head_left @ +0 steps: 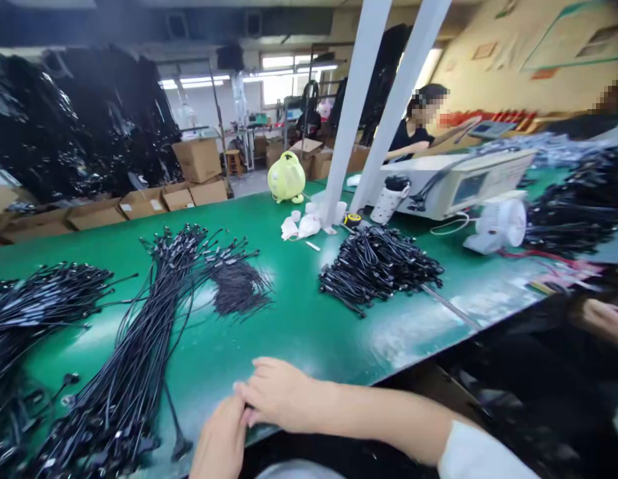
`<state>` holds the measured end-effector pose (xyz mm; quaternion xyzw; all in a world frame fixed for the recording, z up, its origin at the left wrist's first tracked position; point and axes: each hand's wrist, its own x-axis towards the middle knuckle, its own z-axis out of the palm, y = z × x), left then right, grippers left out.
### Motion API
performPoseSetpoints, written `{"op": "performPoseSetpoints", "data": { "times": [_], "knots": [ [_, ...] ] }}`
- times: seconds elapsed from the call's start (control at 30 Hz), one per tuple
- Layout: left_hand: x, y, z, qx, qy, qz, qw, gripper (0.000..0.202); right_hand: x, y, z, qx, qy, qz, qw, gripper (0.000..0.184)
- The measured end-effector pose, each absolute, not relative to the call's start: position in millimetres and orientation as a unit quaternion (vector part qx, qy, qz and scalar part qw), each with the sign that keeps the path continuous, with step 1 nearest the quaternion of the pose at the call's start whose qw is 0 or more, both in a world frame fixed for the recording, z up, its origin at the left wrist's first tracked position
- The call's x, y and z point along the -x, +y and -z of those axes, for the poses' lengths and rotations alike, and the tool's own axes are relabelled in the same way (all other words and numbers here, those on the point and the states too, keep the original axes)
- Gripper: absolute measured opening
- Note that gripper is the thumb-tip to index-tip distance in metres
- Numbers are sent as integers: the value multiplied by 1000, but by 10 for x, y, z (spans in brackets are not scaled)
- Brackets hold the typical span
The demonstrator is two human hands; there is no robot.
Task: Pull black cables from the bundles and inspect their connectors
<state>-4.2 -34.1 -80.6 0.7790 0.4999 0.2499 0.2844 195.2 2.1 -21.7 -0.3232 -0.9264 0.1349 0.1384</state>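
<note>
My left hand and my right hand meet at the front edge of the green table. The fingers of both are closed and pressed together, and what they hold, if anything, is hidden. Left of them lies a long bundle of black cables with plugs at the near end. A small heap of thin black ties or short wires lies beyond my hands. Farther right sits a pile of short, folded black cables.
Another cable bundle lies far left. Two white posts rise behind a tape measure, a yellow-green round container and a white cup. A tester box and small fan stand right. A co-worker sits opposite.
</note>
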Motion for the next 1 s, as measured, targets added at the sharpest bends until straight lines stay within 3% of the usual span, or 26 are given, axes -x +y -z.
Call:
{"op": "performPoseSetpoints", "data": {
  "times": [0.1, 0.23, 0.33, 0.47, 0.57, 0.63, 0.7, 0.8, 1.0],
  "knots": [
    [60, -320, 725, -907, 389, -138, 77, 34, -2011, -48, 235, 333, -919, -212, -14, 36],
    [31, -319, 620, -940, 340, -32, 23, 26, -2125, -26, 289, 260, -898, -355, 11, 24],
    [33, -331, 580, -926, 362, 8, 103, 27, -2113, -67, 447, 293, -901, -318, -6, 22],
    [14, -318, 563, -830, 442, -61, 334, 35, -2023, -155, 615, 309, -932, -187, -14, 21],
    [-1, -271, 622, -688, 463, -140, 541, 45, -2087, 36, 556, 290, -925, -245, -3, 23],
    [7, -235, 671, -580, 483, -211, 621, 49, -2227, 333, 471, 331, -895, -295, 42, 27],
    [19, -200, 686, -473, 501, -296, 662, 48, -2406, 704, 422, 482, -831, -259, 103, 28],
    [8, -148, 611, -332, 483, -403, 703, 44, -2625, 1187, 487, 678, -711, -149, 111, 23],
    [-110, -91, 377, -245, 424, -482, 727, 42, -2757, 1283, 664, 713, -685, -125, 85, 17]
  ]
}}
